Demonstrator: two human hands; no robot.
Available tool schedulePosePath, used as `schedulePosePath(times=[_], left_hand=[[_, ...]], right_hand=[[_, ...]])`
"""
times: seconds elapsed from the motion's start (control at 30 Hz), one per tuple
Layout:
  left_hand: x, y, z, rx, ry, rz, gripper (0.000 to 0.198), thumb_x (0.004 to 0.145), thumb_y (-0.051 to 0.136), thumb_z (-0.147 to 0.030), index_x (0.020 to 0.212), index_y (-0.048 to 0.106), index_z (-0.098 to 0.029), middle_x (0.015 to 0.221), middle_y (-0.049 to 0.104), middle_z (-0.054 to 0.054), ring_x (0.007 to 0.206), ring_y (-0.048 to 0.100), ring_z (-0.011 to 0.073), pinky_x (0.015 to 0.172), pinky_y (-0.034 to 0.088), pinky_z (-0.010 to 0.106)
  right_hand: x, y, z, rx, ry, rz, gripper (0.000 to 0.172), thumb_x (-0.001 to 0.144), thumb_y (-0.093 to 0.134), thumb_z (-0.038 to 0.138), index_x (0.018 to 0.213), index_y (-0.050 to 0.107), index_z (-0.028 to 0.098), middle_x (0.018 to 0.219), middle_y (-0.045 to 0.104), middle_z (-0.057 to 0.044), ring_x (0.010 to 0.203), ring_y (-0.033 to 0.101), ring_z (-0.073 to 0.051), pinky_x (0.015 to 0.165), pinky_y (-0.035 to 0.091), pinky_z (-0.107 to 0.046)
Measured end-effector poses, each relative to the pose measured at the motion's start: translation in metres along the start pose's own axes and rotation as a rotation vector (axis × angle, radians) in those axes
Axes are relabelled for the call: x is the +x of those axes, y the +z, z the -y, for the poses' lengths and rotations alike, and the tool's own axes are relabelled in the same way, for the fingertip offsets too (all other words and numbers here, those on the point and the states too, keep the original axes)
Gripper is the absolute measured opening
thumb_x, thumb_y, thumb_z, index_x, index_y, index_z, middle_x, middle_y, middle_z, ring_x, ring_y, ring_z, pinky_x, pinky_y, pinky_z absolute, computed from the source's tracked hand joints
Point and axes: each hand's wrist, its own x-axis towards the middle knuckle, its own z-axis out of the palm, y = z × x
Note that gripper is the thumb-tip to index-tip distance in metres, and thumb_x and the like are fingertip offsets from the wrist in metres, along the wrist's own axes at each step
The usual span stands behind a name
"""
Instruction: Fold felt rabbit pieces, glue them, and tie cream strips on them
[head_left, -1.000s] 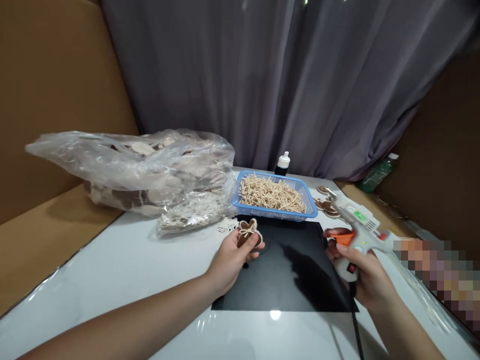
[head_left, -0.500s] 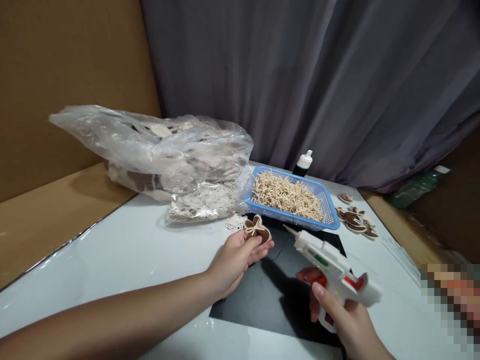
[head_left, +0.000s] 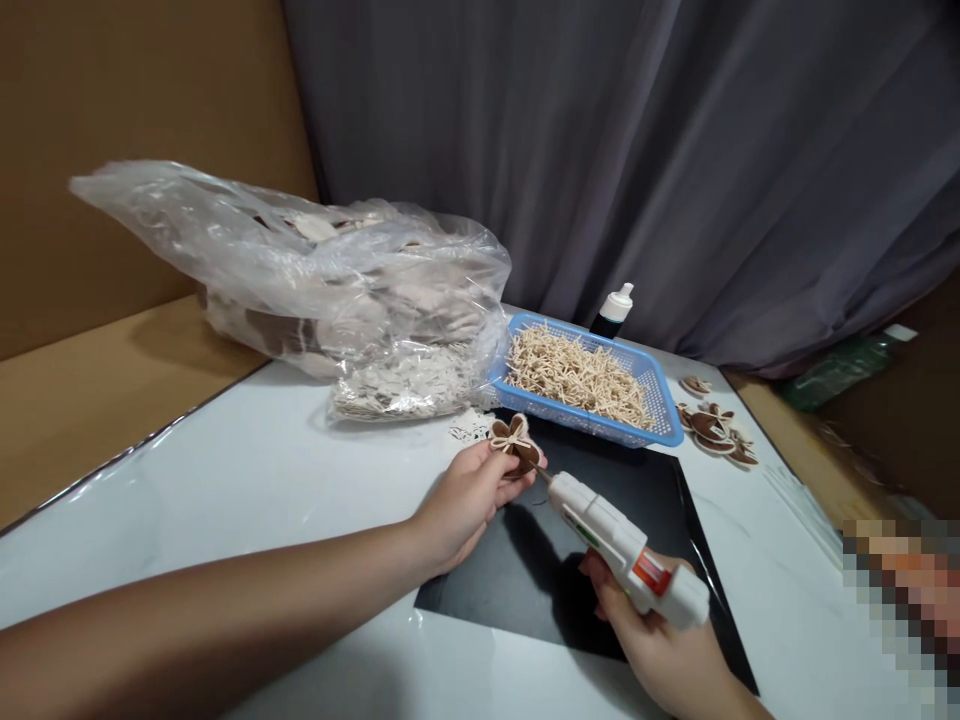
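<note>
My left hand (head_left: 466,498) pinches a small brown and cream bow-shaped piece (head_left: 513,443) over the near left corner of a black mat (head_left: 645,510). My right hand (head_left: 660,652) grips a white hot glue gun (head_left: 622,545) by its handle. The gun's nozzle points up and left and its tip touches the lower right edge of the bow-shaped piece. Both hands are over the white table (head_left: 247,480).
A blue basket (head_left: 667,425) filled with thin pale sticks stands behind the mat. A bulging clear plastic bag (head_left: 315,290) of pale pieces lies at the left. Several finished brown pieces (head_left: 712,428) lie right of the basket. A black bottle with white cap (head_left: 613,310) stands behind it.
My right hand swung the glue gun leftwards and brought its nozzle to the piece in my left hand. The view shifted slightly; my left hand kept its hold.
</note>
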Motion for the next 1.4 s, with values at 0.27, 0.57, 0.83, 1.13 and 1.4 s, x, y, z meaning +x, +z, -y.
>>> schedulePosePath(times=[0.27,0.57,0.83,1.13,1.4], left_hand=[[0.0000,-0.0006,0.0017,0.005,0.030,0.035,0.015,0.074,0.054,-0.015,0.087,0.063,-0.013,0.086,0.068,0.007,0.090,0.062,0.0174,0.089,0.046,0.031],[0.0009,-0.0026,0.0053,0.003,0.046,0.049,0.016,0.075,0.052,-0.015,0.086,0.064,-0.014,0.086,0.068,0.005,0.091,0.062,0.0166,0.091,0.045,0.031],[-0.0002,-0.0023,0.0047,0.023,0.042,0.053,0.017,0.076,0.052,-0.016,0.088,0.063,-0.014,0.088,0.068,0.006,0.093,0.062,0.0178,0.091,0.045,0.032],[-0.0013,-0.0008,0.0030,0.018,0.035,0.056,0.016,0.077,0.051,-0.015,0.086,0.063,-0.014,0.087,0.069,0.005,0.092,0.063,0.0170,0.090,0.046,0.031],[-0.0013,-0.0014,0.0041,0.021,0.012,0.034,0.016,0.077,0.051,-0.015,0.088,0.063,-0.014,0.090,0.069,0.006,0.094,0.062,0.0176,0.092,0.044,0.032]], right_hand=[[0.0017,0.0005,0.0005,-0.037,0.007,0.014,0.028,0.077,0.054,0.040,0.067,0.068,0.018,0.050,0.061,-0.002,0.041,0.057,-0.015,0.040,0.047,-0.022],[0.0002,0.0032,0.0001,-0.017,0.022,0.003,0.029,0.078,0.052,0.040,0.068,0.066,0.017,0.052,0.060,-0.002,0.042,0.053,-0.014,0.041,0.045,-0.021],[0.0002,0.0050,0.0006,-0.006,0.030,-0.005,0.030,0.078,0.051,0.040,0.069,0.066,0.017,0.053,0.060,-0.003,0.044,0.055,-0.015,0.039,0.044,-0.021],[0.0002,0.0039,0.0007,-0.028,0.045,-0.006,0.028,0.077,0.051,0.040,0.067,0.065,0.017,0.054,0.061,-0.002,0.043,0.056,-0.015,0.040,0.044,-0.022],[0.0005,0.0038,0.0003,-0.042,0.038,-0.032,0.029,0.077,0.051,0.040,0.064,0.064,0.017,0.050,0.058,-0.001,0.042,0.055,-0.014,0.041,0.044,-0.021]])
